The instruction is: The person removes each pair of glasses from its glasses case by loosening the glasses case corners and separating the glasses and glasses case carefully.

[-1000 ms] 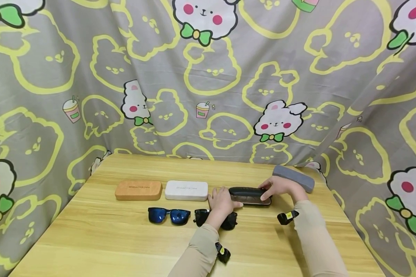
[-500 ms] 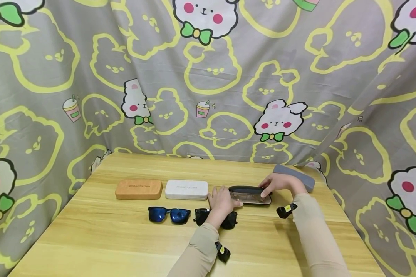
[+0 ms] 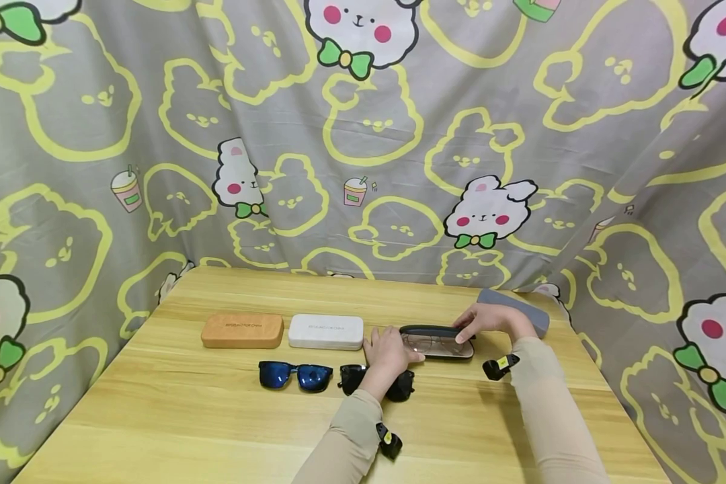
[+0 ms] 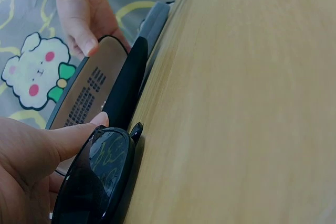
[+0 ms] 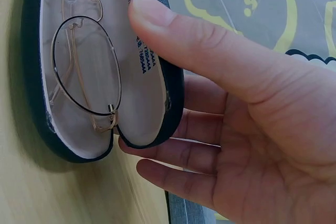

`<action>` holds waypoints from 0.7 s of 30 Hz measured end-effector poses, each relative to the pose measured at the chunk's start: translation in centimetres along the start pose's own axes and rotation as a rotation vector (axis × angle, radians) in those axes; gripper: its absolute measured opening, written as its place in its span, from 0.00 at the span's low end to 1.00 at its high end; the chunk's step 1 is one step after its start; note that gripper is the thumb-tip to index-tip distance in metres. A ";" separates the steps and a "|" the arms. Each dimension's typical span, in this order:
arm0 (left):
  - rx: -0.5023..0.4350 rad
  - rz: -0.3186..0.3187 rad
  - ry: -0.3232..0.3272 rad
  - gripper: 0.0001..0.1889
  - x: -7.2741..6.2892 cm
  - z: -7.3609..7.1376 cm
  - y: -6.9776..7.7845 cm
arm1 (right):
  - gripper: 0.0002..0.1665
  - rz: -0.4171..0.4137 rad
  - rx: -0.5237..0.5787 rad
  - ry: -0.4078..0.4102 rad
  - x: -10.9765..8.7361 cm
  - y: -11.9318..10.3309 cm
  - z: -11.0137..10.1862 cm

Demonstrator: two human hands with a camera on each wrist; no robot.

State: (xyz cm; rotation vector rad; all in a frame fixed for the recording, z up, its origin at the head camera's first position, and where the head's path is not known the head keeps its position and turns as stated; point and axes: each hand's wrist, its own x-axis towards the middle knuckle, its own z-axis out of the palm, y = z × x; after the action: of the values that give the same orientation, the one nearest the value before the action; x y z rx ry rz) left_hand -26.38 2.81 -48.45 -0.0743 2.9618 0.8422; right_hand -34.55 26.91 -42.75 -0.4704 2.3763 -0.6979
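Observation:
A dark glasses case (image 3: 433,330) lies on its back on the table, its lid raised and pale lining showing. Thin metal-rimmed eyeglasses (image 5: 84,66) rest folded inside the lower half. My right hand (image 3: 489,321) pinches the lid at the right end, thumb on the printed lining and fingers behind. At the left end my left hand (image 3: 388,353) holds the case, its thumb on the front edge. Black sunglasses (image 3: 402,386) lie under my left wrist, partly hidden by it; one dark lens (image 4: 92,177) shows large in the left wrist view.
To the left stand a white case (image 3: 325,332) and an orange case (image 3: 242,331) in a row. Blue-lensed sunglasses (image 3: 294,376) lie in front of them. Behind my right hand is a grey-blue case (image 3: 529,316). A patterned curtain (image 3: 375,228) borders the wooden table (image 3: 206,417).
The lid of the dark case has swung up a little wider under my right hand, showing more of the lining and the eyeglasses. My left hand has stayed in place.

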 end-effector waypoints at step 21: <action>0.027 0.000 0.002 0.42 0.0 0.3 0.2 | 0.26 -0.148 0.040 0.211 -1.0 1.2 0.6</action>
State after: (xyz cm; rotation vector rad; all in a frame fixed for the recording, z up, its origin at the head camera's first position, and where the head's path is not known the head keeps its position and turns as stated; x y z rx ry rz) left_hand -26.41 3.17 -48.63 -0.0744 2.9739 0.8018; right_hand -33.64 28.15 -43.41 -0.5856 2.5363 -0.8990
